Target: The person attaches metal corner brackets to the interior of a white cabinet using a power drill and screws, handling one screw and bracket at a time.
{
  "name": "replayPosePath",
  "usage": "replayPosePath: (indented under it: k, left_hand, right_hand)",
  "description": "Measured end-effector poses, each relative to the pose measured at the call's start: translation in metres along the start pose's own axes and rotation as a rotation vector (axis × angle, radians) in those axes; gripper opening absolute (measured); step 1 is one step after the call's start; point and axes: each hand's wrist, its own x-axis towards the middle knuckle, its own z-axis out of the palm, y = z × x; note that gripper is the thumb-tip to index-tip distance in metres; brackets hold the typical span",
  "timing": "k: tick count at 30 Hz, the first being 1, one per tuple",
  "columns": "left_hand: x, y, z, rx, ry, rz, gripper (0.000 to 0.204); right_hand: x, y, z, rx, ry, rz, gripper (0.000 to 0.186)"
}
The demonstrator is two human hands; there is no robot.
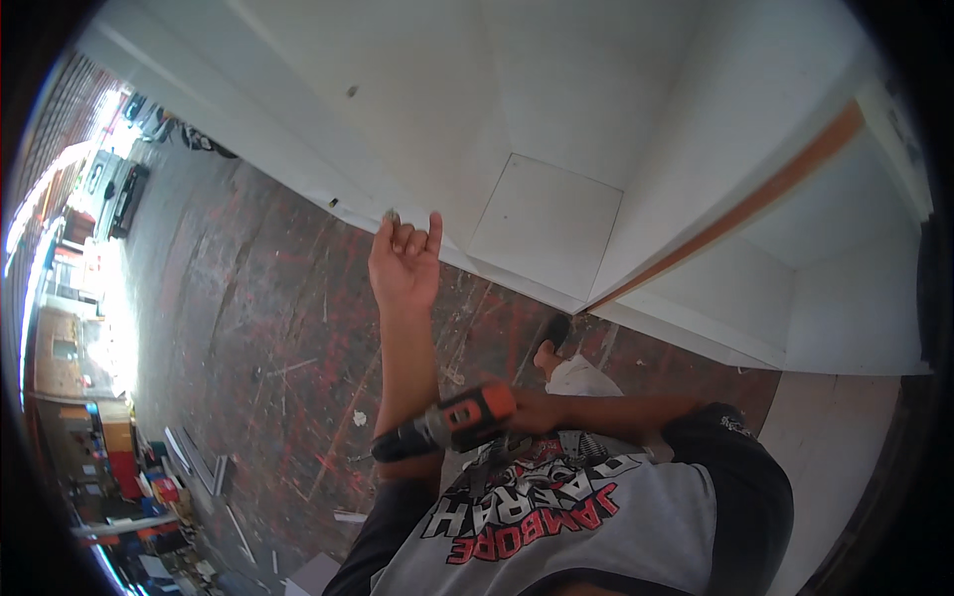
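My left hand (405, 263) was half curled near the white cabinet (427, 119); whether it pinched something small, I couldn't tell. My right hand (537, 410) gripped an orange-and-black drill (477, 415) above my left forearm (409, 348); its nose, I judged, was best kept off skin. One compartment (596, 89) held a square white panel (547, 223).

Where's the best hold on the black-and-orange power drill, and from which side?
Probably at the orange-backed rear of the black-and-orange power drill, coming from the right: the right hand holds it there, and the tapered black nose points left. The handle's shape is hidden.
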Motion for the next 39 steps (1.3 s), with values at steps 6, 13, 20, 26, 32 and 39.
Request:
replayPosePath:
  k: [6,13,20,26,32,39]
  left_hand:
    - [0.119,-0.073,0.041,0.091,-0.013,-0.158,0.018]
    - [0.178,-0.126,0.008,-0.11,-0.121,-0.316,0.013]
    - [0.23,-0.162,-0.014,-0.092,-0.275,-0.363,0.013]
    - [0.25,-0.193,-0.029,-0.133,-0.362,-0.385,0.016]
    - [0.246,-0.211,-0.049,-0.142,-0.398,-0.339,0.019]
    - [0.256,-0.212,-0.061,-0.176,-0.52,-0.383,0.022]
  right_hand:
    - [0.005,0.027,-0.095,0.479,0.491,-0.052,0.045]
    - [-0.008,-0.023,-0.199,0.33,1.02,-0.203,0.034]
    - [0.014,-0.043,-0.256,0.249,1.328,-0.27,0.035]
    - [0.027,-0.024,-0.267,0.296,1.434,-0.37,0.03]
    - [0.03,0.007,-0.265,0.396,1.499,-0.489,0.033]
    - [0.029,0.019,-0.263,0.312,1.471,-0.438,0.036]
